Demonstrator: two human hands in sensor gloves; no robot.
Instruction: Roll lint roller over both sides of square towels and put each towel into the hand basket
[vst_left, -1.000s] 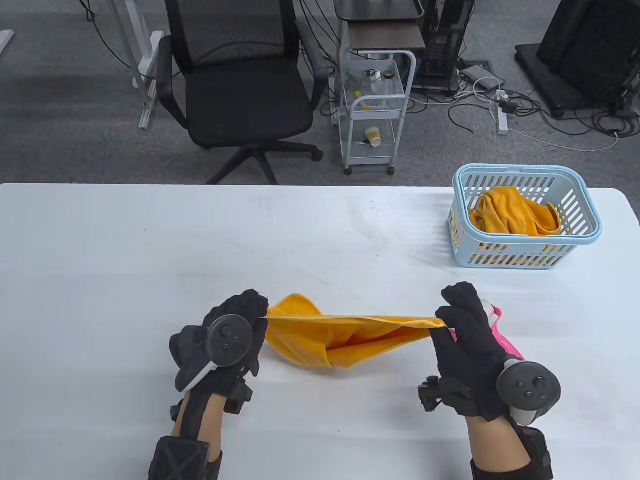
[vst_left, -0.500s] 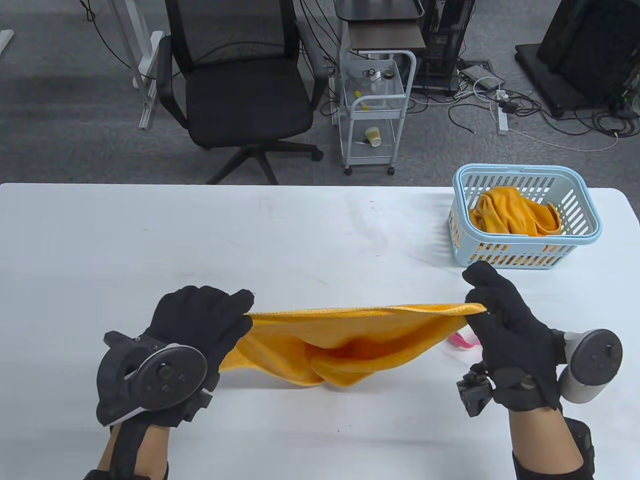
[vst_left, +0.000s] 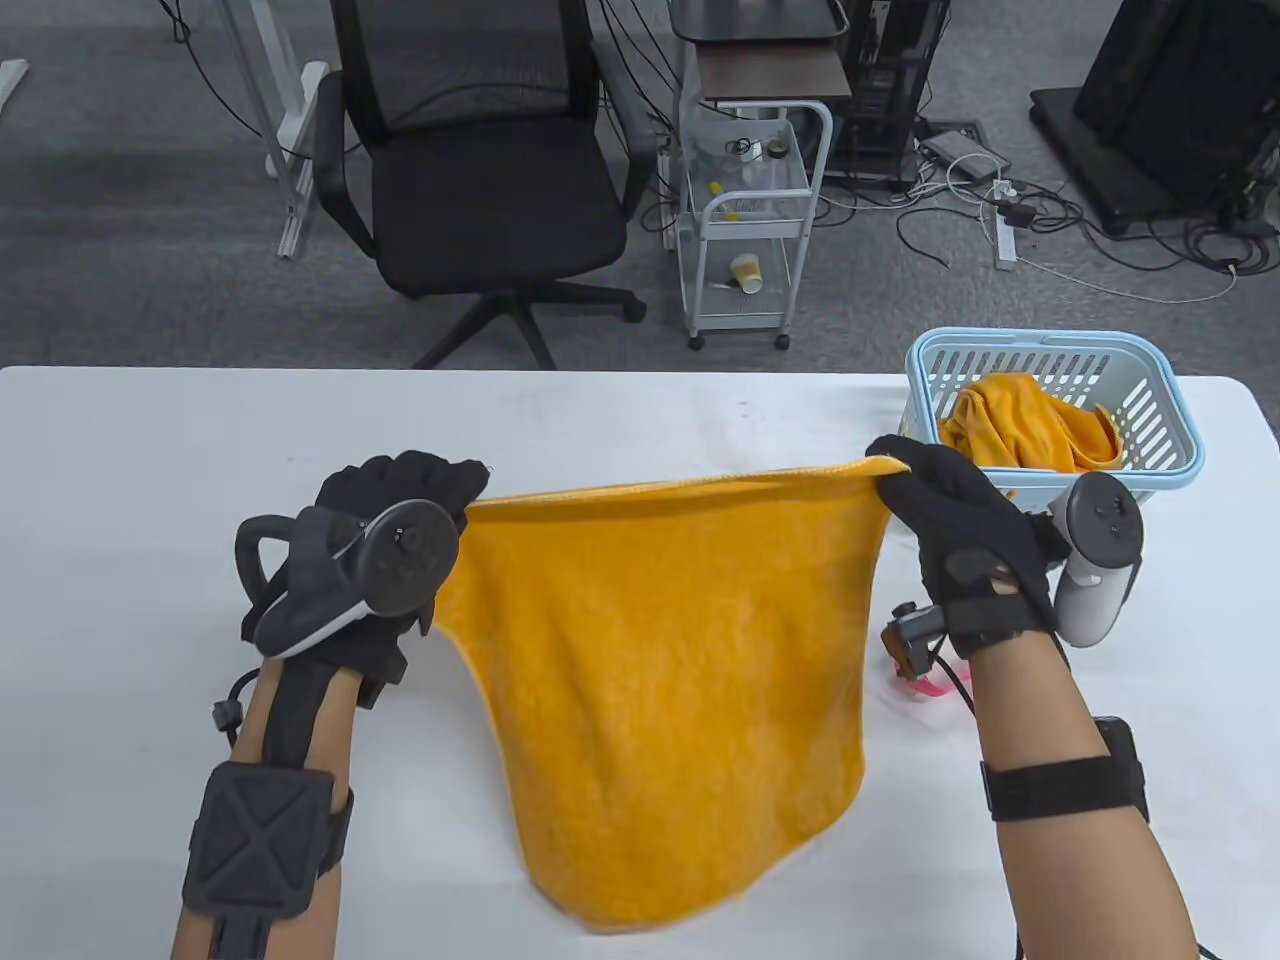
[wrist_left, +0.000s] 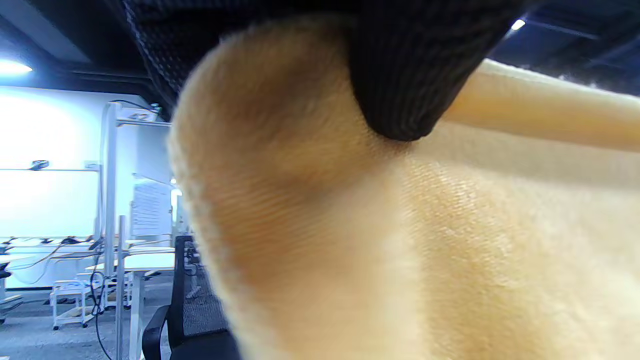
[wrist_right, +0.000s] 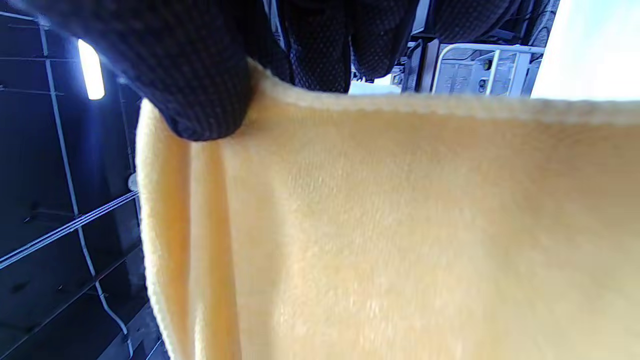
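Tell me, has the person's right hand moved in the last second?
Yes. The right hand has gone up the table toward the blue basket, lifting its corner of the orange towel.

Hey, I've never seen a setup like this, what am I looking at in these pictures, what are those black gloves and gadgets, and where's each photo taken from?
These are a person's two hands in black sensor gloves, each with a tracker strapped on its back. One camera looks down at the white table; the other two sit on the wrists, so they show fingertips and cloth up close. The left hand and the right hand each pinch a top corner of an orange towel, holding it spread out. A blue basket at the right already holds another orange towel. Something pink peeks out under the right wrist.
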